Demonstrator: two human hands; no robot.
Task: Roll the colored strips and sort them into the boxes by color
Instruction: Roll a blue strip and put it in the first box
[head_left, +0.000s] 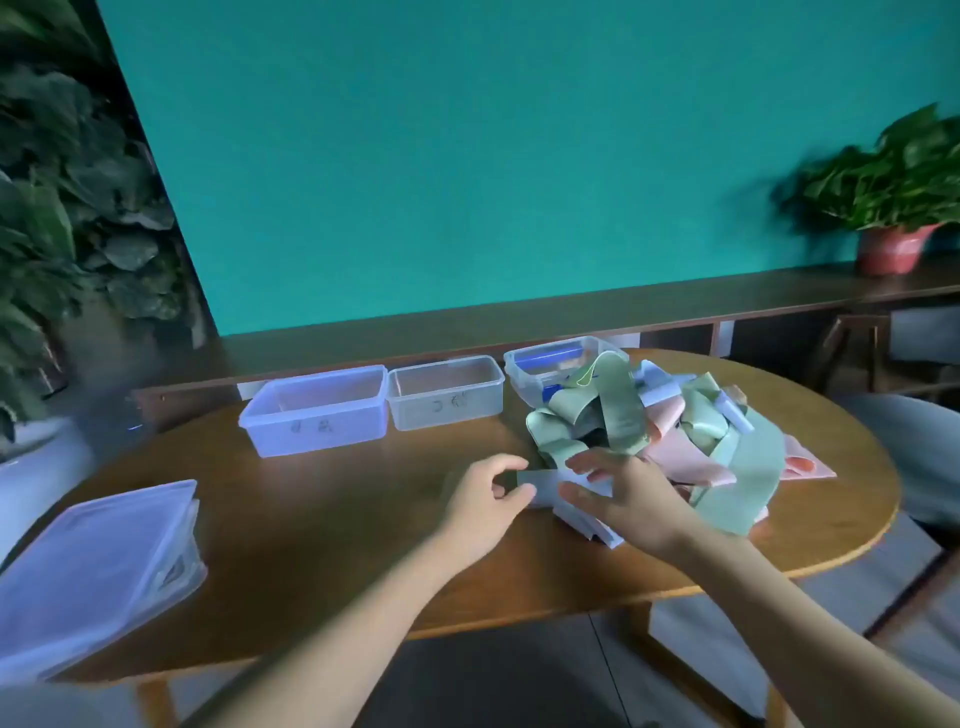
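A tangled pile of green strips (618, 410), pink strips (685, 457) and pale blue strips lies on the right half of the round wooden table (322, 519). My left hand (488, 499) pinches the end of a pale blue strip (543, 486) just left of the pile. My right hand (623, 499) rests on the same strip with fingers spread. Three clear plastic boxes stand in a row at the back: a left box (317, 410), a middle box (447, 392) and a right box (550, 364) partly covered by strips.
A stack of clear lids (98, 571) lies at the table's front left edge. A potted plant (898, 208) stands on a dark shelf behind. Leafy plants (62, 208) fill the left. A chair (904, 457) sits at the right.
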